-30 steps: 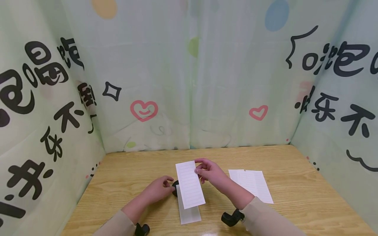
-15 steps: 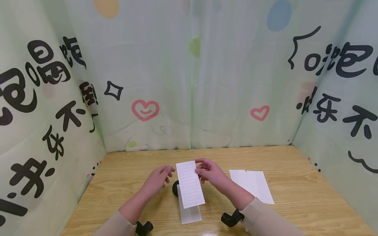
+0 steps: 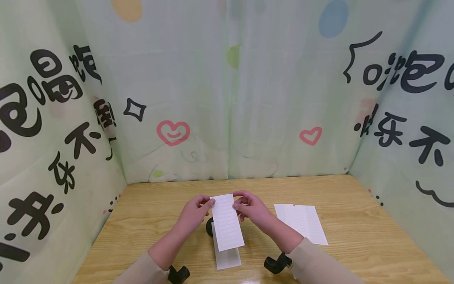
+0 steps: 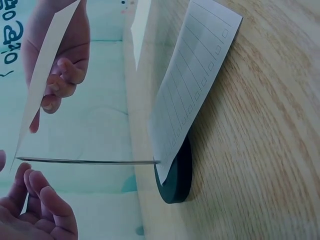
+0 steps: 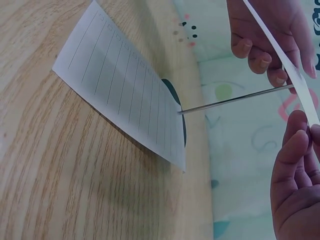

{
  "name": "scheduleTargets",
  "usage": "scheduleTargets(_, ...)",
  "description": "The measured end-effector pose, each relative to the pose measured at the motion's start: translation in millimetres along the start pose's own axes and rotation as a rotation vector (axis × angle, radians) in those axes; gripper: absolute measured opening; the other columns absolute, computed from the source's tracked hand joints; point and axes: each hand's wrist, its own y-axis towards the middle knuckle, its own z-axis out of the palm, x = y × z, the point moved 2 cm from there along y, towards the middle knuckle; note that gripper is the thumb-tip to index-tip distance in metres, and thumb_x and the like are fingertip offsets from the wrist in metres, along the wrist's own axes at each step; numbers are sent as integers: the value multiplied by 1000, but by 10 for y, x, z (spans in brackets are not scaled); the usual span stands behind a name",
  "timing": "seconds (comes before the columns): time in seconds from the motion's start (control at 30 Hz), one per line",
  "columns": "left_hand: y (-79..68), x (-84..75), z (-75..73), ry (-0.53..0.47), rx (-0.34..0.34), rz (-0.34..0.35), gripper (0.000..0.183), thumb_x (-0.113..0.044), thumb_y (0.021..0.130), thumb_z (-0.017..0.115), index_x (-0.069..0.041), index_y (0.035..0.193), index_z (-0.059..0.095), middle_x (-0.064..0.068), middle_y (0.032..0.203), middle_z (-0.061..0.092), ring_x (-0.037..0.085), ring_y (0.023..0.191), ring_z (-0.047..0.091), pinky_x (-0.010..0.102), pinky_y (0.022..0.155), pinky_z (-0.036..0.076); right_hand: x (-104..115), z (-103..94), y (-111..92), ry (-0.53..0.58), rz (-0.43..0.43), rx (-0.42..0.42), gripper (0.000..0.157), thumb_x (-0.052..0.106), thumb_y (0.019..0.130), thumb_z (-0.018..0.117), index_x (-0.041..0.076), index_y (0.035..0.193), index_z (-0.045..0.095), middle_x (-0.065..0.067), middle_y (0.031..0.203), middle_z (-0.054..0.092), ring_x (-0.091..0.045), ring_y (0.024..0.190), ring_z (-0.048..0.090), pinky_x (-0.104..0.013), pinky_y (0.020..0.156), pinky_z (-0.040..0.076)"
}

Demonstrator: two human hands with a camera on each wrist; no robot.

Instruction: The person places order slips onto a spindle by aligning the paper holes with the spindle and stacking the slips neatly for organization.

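Note:
A paper spike stands upright on the table: a thin metal rod (image 4: 90, 161) rises from a round black base (image 3: 209, 227). One lined sheet (image 4: 195, 75) is threaded low on the rod, leaning over the base. Above it, a second lined white slip (image 3: 227, 225) is held at the rod's tip, which meets its underside. My left hand (image 3: 194, 213) pinches this slip near its far left corner between thumb and fingers. On the opposite edge, my right hand (image 3: 252, 207) pinches it with thumb and index finger, other fingers curled below.
More white lined sheets (image 3: 301, 223) lie on the wooden table (image 3: 159, 217) to the right, partly behind the right forearm. Printed curtains (image 3: 227, 98) enclose the table at the back and sides. Black wrist mounts (image 3: 278, 263) sit at both cuffs.
My left hand has left the spike's base, risen to the upper slip and taken hold of its left edge. The right hand keeps its pinch, almost still.

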Motion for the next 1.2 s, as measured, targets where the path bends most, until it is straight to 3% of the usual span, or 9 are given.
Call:
scheduleTargets(0.4,12,-17,46,16,12,-21,30,-38,97,63,-9,105,64,6,97,61,28,88,59,31,67,47,-9,34,-13,13,-14,-17,40,9,99,60,3,137,50,-10,99,61,-21,74,56,-32,65,50)
scheduleTargets(0.63,9,-7,56,3,18,-30,27,-35,98,63,-10,106,64,6,98,60,22,84,57,32,70,48,-25,41,-19,22,-22,-10,40,8,98,60,2,137,50,-9,98,62,-20,74,57,-31,64,50)
scheduleTargets(1.2,14,-27,48,-72,-8,-52,20,-30,97,63,-10,102,66,6,92,59,23,83,57,32,67,46,-12,62,-6,38,-40,9,37,8,98,59,0,133,51,-10,95,61,-19,74,58,-28,62,48)
